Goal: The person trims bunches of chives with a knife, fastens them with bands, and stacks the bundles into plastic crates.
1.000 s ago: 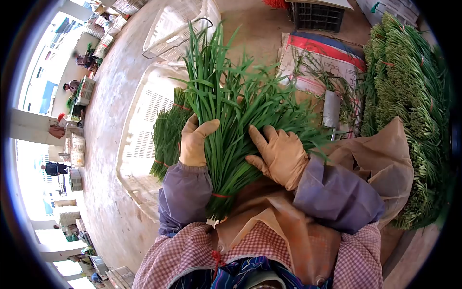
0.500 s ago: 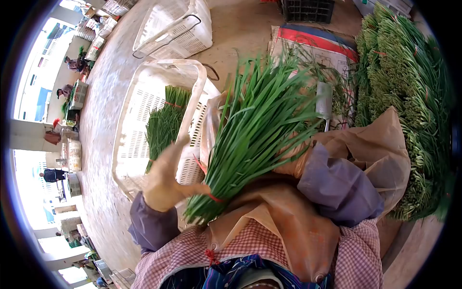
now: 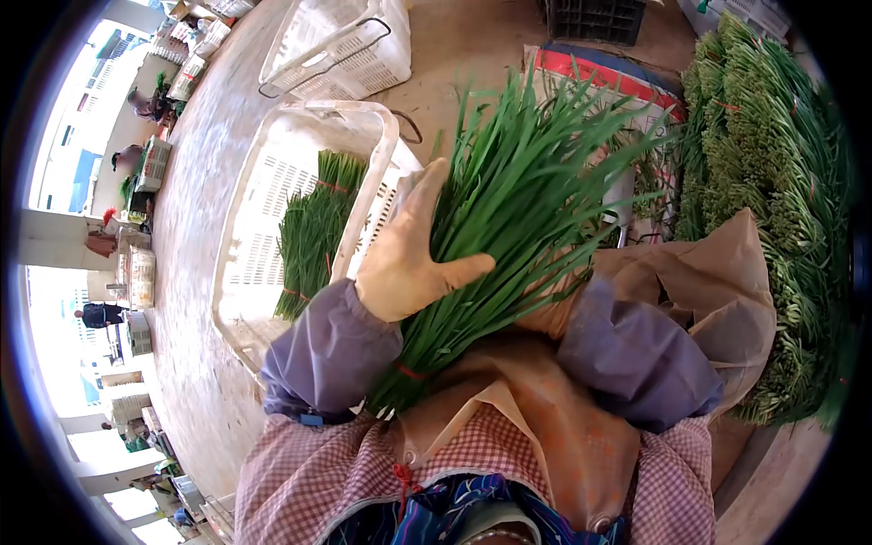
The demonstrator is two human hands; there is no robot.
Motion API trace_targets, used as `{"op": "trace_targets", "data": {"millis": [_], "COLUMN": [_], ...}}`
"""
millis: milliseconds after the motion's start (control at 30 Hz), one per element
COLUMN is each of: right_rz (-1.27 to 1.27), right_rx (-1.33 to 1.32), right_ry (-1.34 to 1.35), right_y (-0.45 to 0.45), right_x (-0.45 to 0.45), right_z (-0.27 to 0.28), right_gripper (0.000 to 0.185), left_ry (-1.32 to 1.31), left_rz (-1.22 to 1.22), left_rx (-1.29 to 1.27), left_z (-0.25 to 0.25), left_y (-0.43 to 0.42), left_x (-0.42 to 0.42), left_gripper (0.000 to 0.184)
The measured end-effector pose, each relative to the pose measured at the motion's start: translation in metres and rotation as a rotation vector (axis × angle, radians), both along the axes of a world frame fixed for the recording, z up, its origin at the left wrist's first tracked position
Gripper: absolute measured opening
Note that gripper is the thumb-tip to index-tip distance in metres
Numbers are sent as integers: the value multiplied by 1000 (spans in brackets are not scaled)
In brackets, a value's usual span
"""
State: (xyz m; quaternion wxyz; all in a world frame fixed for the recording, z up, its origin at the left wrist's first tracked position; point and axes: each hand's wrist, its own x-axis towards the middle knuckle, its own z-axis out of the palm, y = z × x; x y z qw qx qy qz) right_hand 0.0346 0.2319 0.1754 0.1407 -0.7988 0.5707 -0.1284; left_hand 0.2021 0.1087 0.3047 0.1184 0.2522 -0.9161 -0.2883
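A bunch of long green Chinese chives lies slanted across my lap, leaf tips pointing away, with a red tie near its cut ends. My left hand, in a pale glove, is at the bunch's left side with thumb and fingers spread; its thumb lies over the leaves. My right hand is under the bunch on the right and holds it; leaves hide most of its fingers. Tied chive bunches lie in the white crate left of my hands.
Another white crate stands beyond the first. To the right is a tall pile of tied greens. A metal blade-like tool rests near a printed sack, partly covered by leaves. A black crate stands behind. People and crates are far left.
My left hand has moved up and right, from near the red tie to the leaves' left side. The right hand stays under the bunch, whose leaves have spread a little to the right.
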Motion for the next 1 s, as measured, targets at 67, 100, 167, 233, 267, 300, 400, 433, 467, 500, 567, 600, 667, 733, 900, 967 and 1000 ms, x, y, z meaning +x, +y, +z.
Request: {"op": "trace_targets", "data": {"millis": [67,100,167,233,267,300,400,433,467,500,567,600,667,733,900,967,1000], "right_rz": [-51,-65,-108,-197,-205,-212,-200,-187,-177,-161,-145,-142,-167,-231,-328,-426,-460], "right_rx": [149,201,247,187,71,-46,-127,-125,-122,-126,-130,-133,-64,73,220,240,226], "right_ry": [34,76,156,250,162,76,35,46,53,64,95,113,132,106,-80,-75,-91], "right_y": [0,-2,-9,-16,-17,-18,-16,-16,-17,-19,-29,-37,-51,-49,-16,-6,-3], "right_x": [2,4,6,13,3,-12,-31,-33,-31,-28,-20,-15,-7,-5,-19,-20,-22], "right_z": [23,26,17,-24,-41,-59,-47,-36,-20,-5,18,27,46,76,69,41,28], "right_gripper": [45,45,44,40,37,34,34,34,34,35,35,36,37,49,98,98,96], "left_ry": [118,123,53,182,249,282,255,257,255,191,15,-107,-110,44,153,240,288], "left_rz": [156,209,371,368,370,421,343,257,171,97,-33,-89,-10,168,609,626,643], "left_rx": [240,337,490,578,622,639,581,437,294,190,14,-59,-168,-223,414,630,731], "left_z": [-17,-28,-36,-34,-33,-27,-13,-2,14,23,36,37,19,2,-23,-37,-35], "left_y": [-2,-9,-19,-19,-18,-12,-2,6,16,24,39,46,43,21,-28,-37,-35], "left_x": [7,15,27,31,33,30,25,23,20,18,14,10,7,10,41,46,45], "left_gripper": [86,83,69,63,61,54,65,74,84,95,119,131,131,129,76,64,59]}}
